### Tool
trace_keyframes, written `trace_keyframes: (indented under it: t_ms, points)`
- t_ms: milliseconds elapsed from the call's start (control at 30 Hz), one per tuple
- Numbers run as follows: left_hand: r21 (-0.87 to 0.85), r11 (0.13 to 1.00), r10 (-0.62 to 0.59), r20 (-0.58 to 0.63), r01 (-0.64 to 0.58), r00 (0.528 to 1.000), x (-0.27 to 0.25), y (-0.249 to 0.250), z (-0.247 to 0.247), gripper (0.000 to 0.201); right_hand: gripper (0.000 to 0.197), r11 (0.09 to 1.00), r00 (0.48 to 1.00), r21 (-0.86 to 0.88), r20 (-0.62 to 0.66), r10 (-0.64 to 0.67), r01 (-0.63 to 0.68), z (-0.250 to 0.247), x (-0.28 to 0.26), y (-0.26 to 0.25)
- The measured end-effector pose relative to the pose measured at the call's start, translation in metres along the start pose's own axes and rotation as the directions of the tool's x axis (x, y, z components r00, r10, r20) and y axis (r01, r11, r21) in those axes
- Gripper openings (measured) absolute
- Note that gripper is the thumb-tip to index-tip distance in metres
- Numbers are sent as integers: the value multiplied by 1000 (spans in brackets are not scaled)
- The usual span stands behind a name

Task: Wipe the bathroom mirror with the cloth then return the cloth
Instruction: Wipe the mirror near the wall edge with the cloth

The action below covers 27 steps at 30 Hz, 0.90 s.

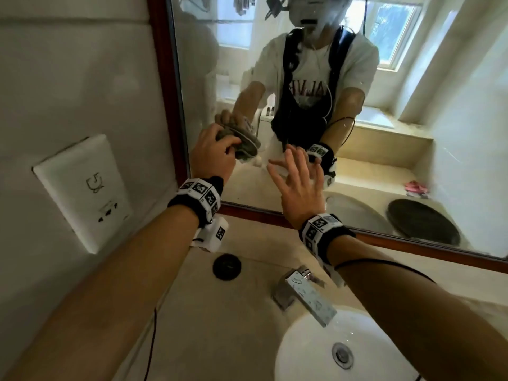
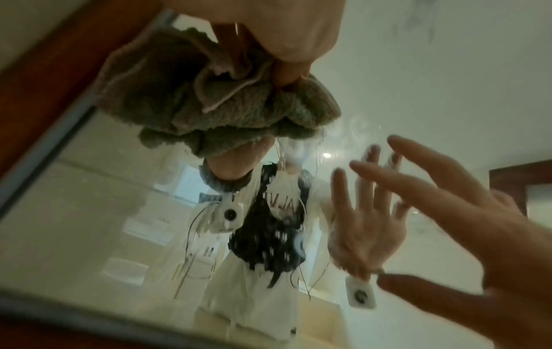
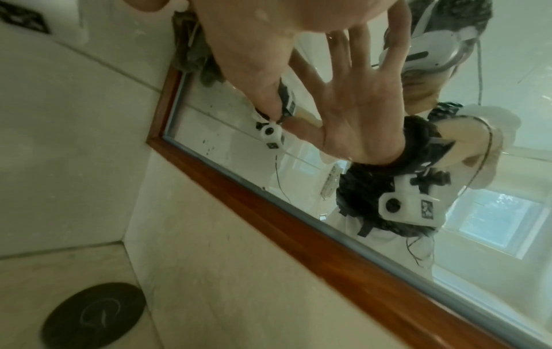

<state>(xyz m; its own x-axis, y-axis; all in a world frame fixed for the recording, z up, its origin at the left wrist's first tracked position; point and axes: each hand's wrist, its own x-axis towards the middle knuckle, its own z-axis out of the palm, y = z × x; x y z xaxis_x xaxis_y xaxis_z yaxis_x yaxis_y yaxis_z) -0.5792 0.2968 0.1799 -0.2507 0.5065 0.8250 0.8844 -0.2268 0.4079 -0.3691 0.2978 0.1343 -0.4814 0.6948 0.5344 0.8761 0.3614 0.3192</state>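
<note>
The left hand (image 1: 213, 155) is clutching a bunched grey-green terry cloth (image 1: 242, 141), fingers curled round it, and is pressing the wad against the glass of the wood-framed bathroom mirror (image 1: 412, 119) near its lower left corner. In the left wrist view the cloth (image 2: 209, 111) is meeting its own reflection on the glass, just beside the red-brown frame. The right hand (image 1: 298, 185) is spreading its fingers apart and holding nothing; the fingertips (image 2: 397, 141) are lying at the glass to the right of the cloth, though whether they are touching it is unclear. Nearer, below the mirror, a chrome box-shaped tap (image 1: 305, 294) is reaching over a white round basin (image 1: 302, 353) set in the beige stone counter (image 1: 220, 312), and a round black cap (image 1: 226, 266) is sitting on the counter to the left of the tap. A white rectangular wall socket plate (image 1: 82, 193) is hanging on the left wall.
</note>
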Motion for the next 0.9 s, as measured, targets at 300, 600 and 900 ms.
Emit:
trace_keyframes:
  t_ms: [300,600,900]
  points:
    - [124,986,-158,419,116,894,-109,-32,38,16,99,998,997,-69,69,16,-11,12,-22,14]
    - [115,954,-301,410,279,861,-87,-9,29,17,102,997,980,-79,195,34,-19,3,-23,13]
    - [-108,976,-183,85,191,979,11,47,4,18,108,983,961,-47,205,185,-179,4,-33,17]
